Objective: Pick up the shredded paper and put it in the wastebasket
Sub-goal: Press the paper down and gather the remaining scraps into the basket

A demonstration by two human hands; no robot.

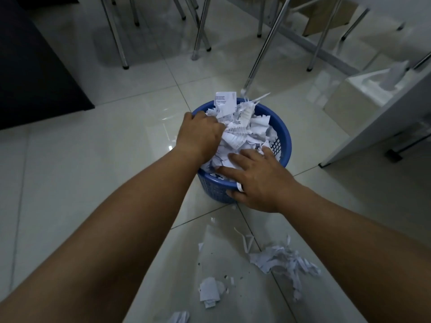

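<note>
Left hand (pixel 200 134) and right hand (pixel 254 180) met over the shredded paper (pixel 245 131), which stood heaped above the rim of the blue wastebasket (pixel 285 136) as I watched through the head camera. The left hand's fingers were curled down into the heap at the left rim, clutching a wad whose printed slips fanned up and away from the knuckles; the fingertips themselves were buried out of sight. The right hand lay open, its fingers straight and spread flat on the near side of the heap. Its thumb was down against the outside of the basket wall, and a single white strip was caught between thumb and forefinger.

By my reading, the step in hand was packing the load down. Doing it well called for a slow, straight press with the flat right hand. The left would release its wad low inside the rim, not above it. The basket was overfull, and the light strips at the far edge looked ready to spill. The thumb on the wall could also steady the basket against skidding on the glossy tile floor (pixel 93 183).

The job looked unfinished. Scraps (pixel 284 257) lay on the floor nearer me, with a smaller clump (pixel 210 291) beside them. Beyond the wastebasket, metal chair legs (pixel 200 26) stood on the tiles.
</note>
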